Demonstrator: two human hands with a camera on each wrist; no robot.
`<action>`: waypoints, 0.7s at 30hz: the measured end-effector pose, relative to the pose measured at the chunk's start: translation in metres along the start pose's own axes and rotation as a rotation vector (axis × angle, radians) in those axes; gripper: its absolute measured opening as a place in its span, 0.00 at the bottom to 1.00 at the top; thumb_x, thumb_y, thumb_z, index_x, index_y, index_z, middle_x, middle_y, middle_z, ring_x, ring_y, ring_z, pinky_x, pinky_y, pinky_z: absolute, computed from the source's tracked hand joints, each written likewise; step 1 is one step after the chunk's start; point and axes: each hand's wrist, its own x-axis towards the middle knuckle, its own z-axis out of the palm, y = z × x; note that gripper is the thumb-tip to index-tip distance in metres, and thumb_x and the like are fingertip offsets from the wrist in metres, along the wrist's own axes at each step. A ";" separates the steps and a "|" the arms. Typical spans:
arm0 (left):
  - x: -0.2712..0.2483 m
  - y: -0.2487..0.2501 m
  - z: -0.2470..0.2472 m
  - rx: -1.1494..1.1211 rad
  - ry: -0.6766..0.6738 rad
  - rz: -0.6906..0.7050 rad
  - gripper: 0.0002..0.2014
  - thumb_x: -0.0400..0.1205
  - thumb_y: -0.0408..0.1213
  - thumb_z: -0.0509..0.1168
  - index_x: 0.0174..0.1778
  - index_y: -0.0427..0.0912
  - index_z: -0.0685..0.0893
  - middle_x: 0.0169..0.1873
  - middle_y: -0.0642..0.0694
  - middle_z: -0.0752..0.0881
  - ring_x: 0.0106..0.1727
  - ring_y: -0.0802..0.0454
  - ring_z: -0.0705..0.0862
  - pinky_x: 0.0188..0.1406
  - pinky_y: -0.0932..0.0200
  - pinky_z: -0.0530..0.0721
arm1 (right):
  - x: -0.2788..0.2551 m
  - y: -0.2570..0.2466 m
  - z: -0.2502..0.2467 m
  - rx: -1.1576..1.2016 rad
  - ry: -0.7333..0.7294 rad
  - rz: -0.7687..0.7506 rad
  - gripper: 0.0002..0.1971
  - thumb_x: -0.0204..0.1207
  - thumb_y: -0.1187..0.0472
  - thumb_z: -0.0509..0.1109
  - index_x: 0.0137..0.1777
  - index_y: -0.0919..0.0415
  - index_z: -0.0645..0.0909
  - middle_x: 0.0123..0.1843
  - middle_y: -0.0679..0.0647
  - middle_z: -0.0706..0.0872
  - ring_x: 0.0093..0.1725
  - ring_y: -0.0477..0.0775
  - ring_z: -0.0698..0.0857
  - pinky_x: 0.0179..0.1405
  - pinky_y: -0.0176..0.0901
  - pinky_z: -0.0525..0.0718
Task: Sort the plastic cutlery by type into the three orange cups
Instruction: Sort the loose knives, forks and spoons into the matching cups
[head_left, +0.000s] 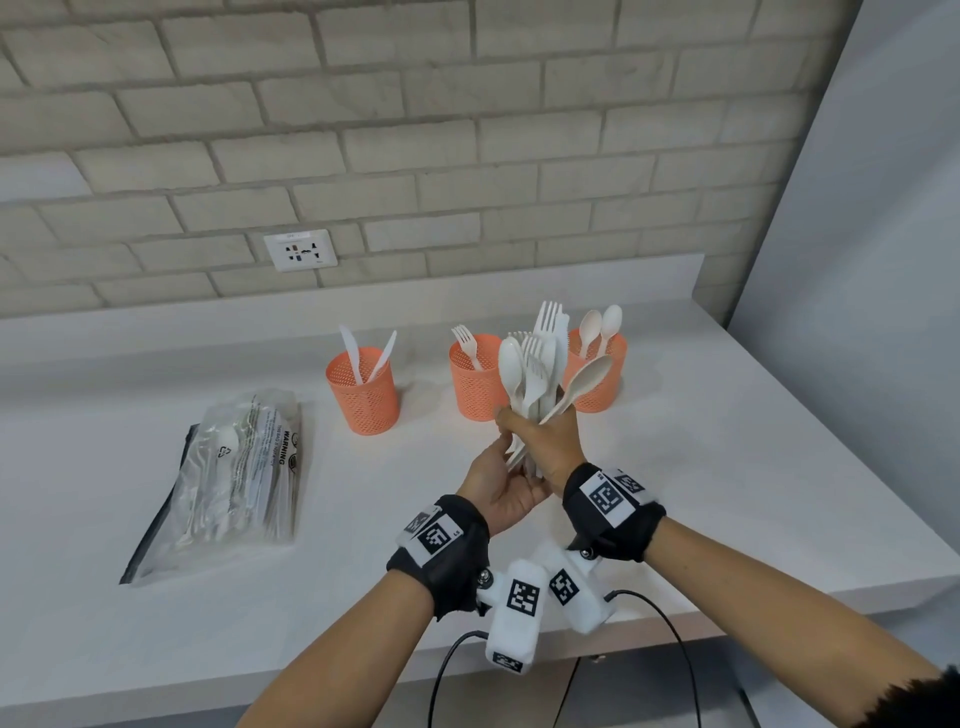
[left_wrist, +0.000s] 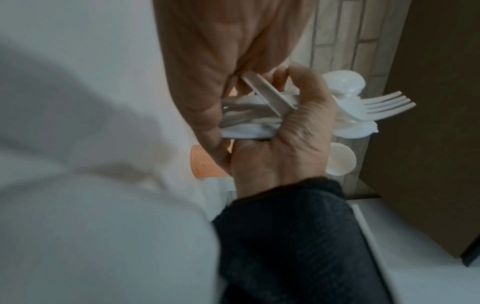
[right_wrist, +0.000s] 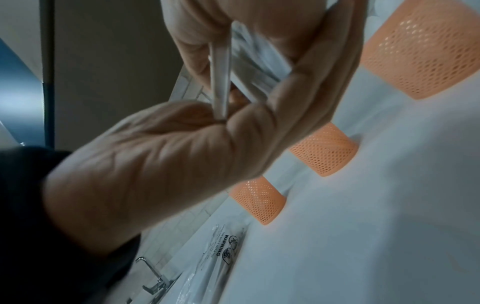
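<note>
Here, both hands hold one mixed bunch of white plastic cutlery (head_left: 535, 374) above the white worktop (head_left: 675, 493).

The right hand (head_left: 553, 447) has its fingers (left_wrist: 280, 76) curled round the handles of the bunch, while the left hand (head_left: 501, 486) lies under the handle ends with its fingers (right_wrist: 309, 82) curled round them from the other side. The forks, spoons and knives fan upward in front of three orange perforated plastic cups standing in a row near the brick wall (head_left: 415, 130). The left cup (head_left: 363, 392) holds two knives, the middle cup (head_left: 475, 382) one fork, the right cup (head_left: 602, 374) two spoons. A clear plastic bag with printed warning text (head_left: 244, 478) lies flat on the worktop, well to the left of the hands, with more white cutlery inside it.
</note>
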 end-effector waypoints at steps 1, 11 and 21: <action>0.001 0.000 -0.001 0.016 -0.003 -0.003 0.24 0.86 0.51 0.50 0.64 0.35 0.76 0.46 0.38 0.87 0.39 0.44 0.91 0.34 0.50 0.90 | 0.001 0.001 -0.001 0.001 0.001 0.011 0.15 0.69 0.72 0.74 0.54 0.63 0.79 0.43 0.54 0.86 0.39 0.41 0.85 0.33 0.24 0.82; 0.001 0.011 -0.013 0.834 0.144 0.244 0.09 0.87 0.38 0.54 0.54 0.39 0.77 0.42 0.44 0.82 0.43 0.50 0.82 0.47 0.58 0.83 | 0.013 0.012 -0.008 -0.245 0.059 0.025 0.18 0.72 0.65 0.73 0.61 0.67 0.77 0.46 0.55 0.84 0.42 0.53 0.84 0.50 0.51 0.86; -0.016 0.084 0.008 1.099 0.194 1.058 0.05 0.79 0.34 0.68 0.49 0.46 0.85 0.44 0.44 0.85 0.39 0.57 0.78 0.38 0.71 0.77 | 0.015 0.012 -0.026 -0.400 -0.277 0.123 0.12 0.72 0.68 0.73 0.48 0.58 0.73 0.37 0.55 0.81 0.30 0.48 0.80 0.30 0.40 0.80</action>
